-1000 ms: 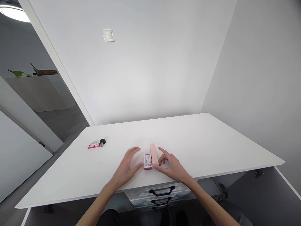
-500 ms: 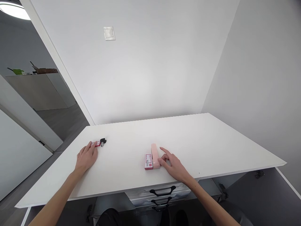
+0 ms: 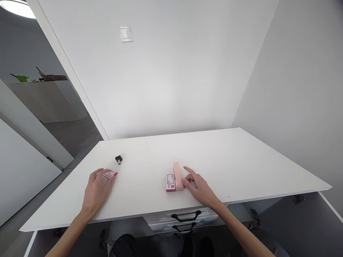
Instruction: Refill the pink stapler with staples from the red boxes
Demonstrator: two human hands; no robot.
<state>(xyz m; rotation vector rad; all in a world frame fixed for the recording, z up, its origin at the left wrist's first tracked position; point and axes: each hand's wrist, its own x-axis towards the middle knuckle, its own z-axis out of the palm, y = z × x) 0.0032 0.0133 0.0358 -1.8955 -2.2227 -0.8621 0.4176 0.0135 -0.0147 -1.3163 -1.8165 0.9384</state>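
Note:
On the white table (image 3: 241, 157) my left hand (image 3: 97, 191) grips a small red and white box (image 3: 109, 174) at its fingertips, left of centre. A little black object (image 3: 118, 159) lies just beyond that box, apart from it. My right hand (image 3: 198, 186) rests near the front edge with fingers loosely spread, its fingertips touching the side of a pink stapler (image 3: 177, 175). A second red and white box (image 3: 170, 182) lies flush against the stapler's left side.
Drawers with black handles (image 3: 184, 216) sit under the table's front edge. White walls close the back and right. An open doorway on the left leads to a room with a cabinet (image 3: 45, 100).
My left hand crossed from beside the stapler to the far-left box, took hold of it and drew it toward me, away from the black object. My right hand stayed by the stapler.

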